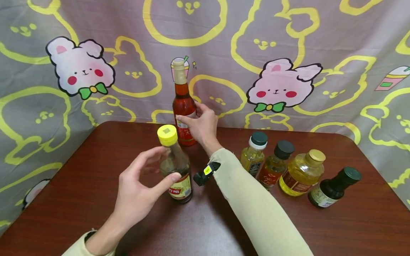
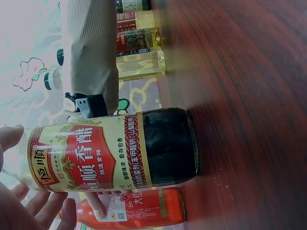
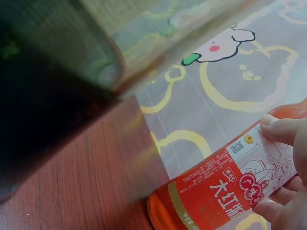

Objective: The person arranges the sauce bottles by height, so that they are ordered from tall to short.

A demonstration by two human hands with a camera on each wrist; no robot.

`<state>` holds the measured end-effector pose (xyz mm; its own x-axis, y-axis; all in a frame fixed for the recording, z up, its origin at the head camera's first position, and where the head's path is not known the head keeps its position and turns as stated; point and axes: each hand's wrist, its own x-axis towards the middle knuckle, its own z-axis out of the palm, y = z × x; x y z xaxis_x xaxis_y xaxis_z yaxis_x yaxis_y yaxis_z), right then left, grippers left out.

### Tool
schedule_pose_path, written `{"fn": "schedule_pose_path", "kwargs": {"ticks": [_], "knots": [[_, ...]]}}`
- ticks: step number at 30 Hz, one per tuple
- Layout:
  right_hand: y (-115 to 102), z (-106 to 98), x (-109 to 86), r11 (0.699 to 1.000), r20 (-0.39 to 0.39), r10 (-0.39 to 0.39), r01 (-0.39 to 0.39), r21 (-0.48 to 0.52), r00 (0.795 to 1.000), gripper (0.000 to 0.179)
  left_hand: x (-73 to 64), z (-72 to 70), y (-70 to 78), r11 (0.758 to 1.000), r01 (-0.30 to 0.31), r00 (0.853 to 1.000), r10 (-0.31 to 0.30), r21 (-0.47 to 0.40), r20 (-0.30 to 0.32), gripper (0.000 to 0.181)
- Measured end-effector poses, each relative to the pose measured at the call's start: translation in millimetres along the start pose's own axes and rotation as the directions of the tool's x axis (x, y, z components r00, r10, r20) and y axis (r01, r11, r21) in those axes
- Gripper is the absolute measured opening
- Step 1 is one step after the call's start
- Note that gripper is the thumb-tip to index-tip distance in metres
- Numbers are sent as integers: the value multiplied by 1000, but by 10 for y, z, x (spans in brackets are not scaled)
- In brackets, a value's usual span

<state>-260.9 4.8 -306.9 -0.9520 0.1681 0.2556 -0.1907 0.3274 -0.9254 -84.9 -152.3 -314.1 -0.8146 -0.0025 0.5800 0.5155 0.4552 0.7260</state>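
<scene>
A dark vinegar bottle (image 1: 180,186) with a yellow cap stands upright near the table's middle. My left hand (image 1: 136,192) curves round its upper part, thumb at the label's top and fingers at the far side. In the left wrist view the vinegar bottle's (image 2: 91,158) red and cream label faces the camera. Further back, my right hand (image 1: 205,128) holds a tall red vinegar bottle (image 1: 183,103) by its body. The right wrist view shows thumb and fingers on either side of the red vinegar bottle (image 3: 206,201), with the dark bottle (image 3: 43,91) blurred close in front.
On the right stand several bottles: a pale oil bottle (image 1: 252,156), a dark-capped oil bottle (image 1: 272,169), a rounded yellow oil bottle (image 1: 302,174) and a small dark bottle (image 1: 328,190). A patterned curtain (image 1: 224,60) hangs behind the brown table (image 1: 64,199).
</scene>
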Motion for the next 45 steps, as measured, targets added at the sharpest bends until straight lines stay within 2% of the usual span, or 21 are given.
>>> {"fn": "schedule_pose_path", "kwargs": {"ticks": [7,13,19,25,37,41,45], "knots": [[12,-7,16,1000,-14,-3,3,4,1000,69,10,-2,5,1000,25,999,-26,16,19,62],[5,-2,14,1000,8,4,-4,4,1000,70,10,-6,2,1000,28,999,-28,12,16,62],[-22,-28,-1,999,22,6,-5,-37,1000,71,10,16,-12,1000,7,1000,-7,-19,13,62],[-69,-45,-30,995,45,19,-14,-98,999,71,8,12,-14,999,15,1000,-14,-40,16,62],[-271,-197,-225,992,62,88,-82,-95,994,71,1,2,-4,999,10,1000,-9,-36,12,63],[-373,-269,-327,995,57,70,-65,-75,996,71,-3,-4,0,999,14,1000,-13,-34,12,63],[-476,-351,-433,999,65,17,-15,-30,998,70,-5,-9,-1,1000,10,1000,-10,-28,9,63]]}}
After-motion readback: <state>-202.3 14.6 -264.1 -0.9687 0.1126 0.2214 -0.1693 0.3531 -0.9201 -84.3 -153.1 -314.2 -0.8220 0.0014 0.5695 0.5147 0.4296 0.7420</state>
